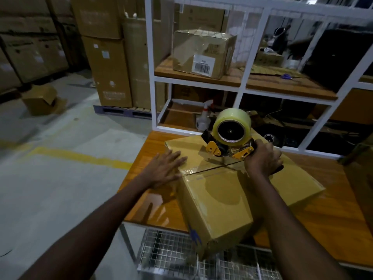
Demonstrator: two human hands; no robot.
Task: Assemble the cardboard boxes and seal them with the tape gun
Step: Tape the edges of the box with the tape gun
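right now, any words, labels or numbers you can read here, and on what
Nothing reads clearly.
White barcode label on the shelf box: bars show, print too blurred.
Blue print on the box being taped: too blurred.
Labels on the stacked cartons: too small.

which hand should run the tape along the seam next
Right. The right hand grips the tape gun, which sits on the box at the seam; the left hand lies flat on the box top, likely steadying it.

Bare forearms (113,209), bare hands (163,168) (262,160)
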